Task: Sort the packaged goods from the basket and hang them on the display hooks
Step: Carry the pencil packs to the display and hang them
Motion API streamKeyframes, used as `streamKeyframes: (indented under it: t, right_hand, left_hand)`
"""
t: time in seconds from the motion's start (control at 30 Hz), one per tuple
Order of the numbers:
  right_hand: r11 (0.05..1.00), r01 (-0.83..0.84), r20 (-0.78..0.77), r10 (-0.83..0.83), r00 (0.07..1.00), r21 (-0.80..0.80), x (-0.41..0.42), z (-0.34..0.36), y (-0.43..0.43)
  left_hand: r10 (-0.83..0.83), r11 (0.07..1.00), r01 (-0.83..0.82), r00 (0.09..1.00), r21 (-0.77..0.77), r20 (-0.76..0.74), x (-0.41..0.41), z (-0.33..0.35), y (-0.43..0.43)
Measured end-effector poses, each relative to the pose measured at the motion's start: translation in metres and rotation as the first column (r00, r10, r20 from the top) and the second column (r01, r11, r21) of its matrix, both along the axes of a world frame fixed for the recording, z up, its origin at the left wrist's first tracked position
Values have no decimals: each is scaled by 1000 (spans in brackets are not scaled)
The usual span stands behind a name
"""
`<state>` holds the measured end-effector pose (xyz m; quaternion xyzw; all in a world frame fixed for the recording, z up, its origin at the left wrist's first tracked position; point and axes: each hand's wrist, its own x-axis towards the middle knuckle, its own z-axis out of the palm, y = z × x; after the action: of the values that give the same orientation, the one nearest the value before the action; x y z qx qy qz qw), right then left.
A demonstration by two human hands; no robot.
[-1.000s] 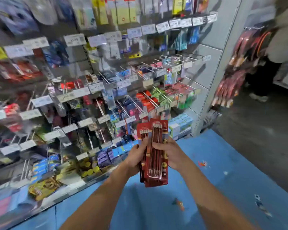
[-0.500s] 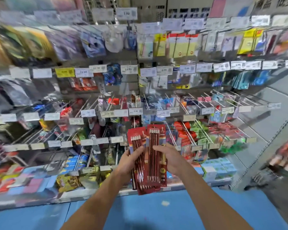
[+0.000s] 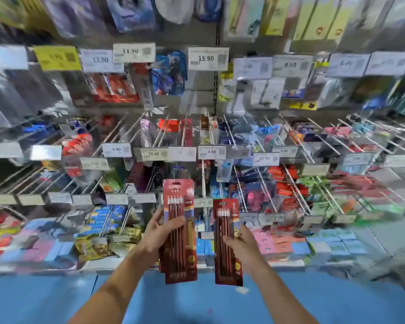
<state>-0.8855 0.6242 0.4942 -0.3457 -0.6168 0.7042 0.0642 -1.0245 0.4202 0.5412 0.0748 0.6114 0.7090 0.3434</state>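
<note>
My left hand grips a stack of red pencil packs, upright, thumb across the front. My right hand holds a single red pencil pack a little to the right, apart from the stack. Both are held up in front of the display wall, just below a row of metal display hooks with price tags. The basket is out of view.
The wall is packed with hanging stationery packs on long metal hooks in several rows, each with a white price tag. A low shelf of boxed goods runs under the hooks. Blue flooring lies below.
My view has swung left and up to face the hook wall. My right hand has pulled one pencil pack off the stack and moved it to the right.
</note>
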Motion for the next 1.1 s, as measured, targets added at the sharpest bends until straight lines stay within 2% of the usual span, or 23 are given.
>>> streamKeyframes:
  t: [0.13,0.27,0.33,0.43,0.57,0.6,0.67,0.8,0.9,1.1]
  right_hand:
    - [999,-35,-12,35,999,-31,-25,-69,6]
    - [997,-56,-72,61,996,62,-50,-146,13]
    - [989,-61,-98,75,992,133,-64,-193,20]
    - [971,-67,-226,120,967,228,-90,-245,29]
    - [935,-47,-280,153,948,351,-110,-256,37]
    - [903,-27,-321,181,930,430,-113,-249,31]
    - [880,9,-398,205,894,474,-124,-248,29]
    - [862,96,-466,172,868,498,-142,-256,30]
    - [890,153,-533,113,838,429,-151,-265,30]
    - [830,182,-487,120,865,527,-158,-258,25]
  left_hand:
    - [-55,998,55,997,-15,-49,-34,-53,14]
    - [-151,987,161,966,30,-209,-70,-118,34]
    - [-151,983,174,948,61,-280,-84,-147,47]
    - [-64,978,136,920,160,-387,-105,-179,58]
    - [-39,941,209,850,268,-525,-127,-214,64]
    - [-55,925,250,835,288,-548,-132,-221,65]
    - [-98,896,324,811,305,-576,-135,-227,68]
    - [-107,860,376,794,345,-599,-131,-227,71]
    - [-127,851,386,809,356,-574,-126,-226,68]
    - [-132,871,377,797,314,-589,-125,-222,65]
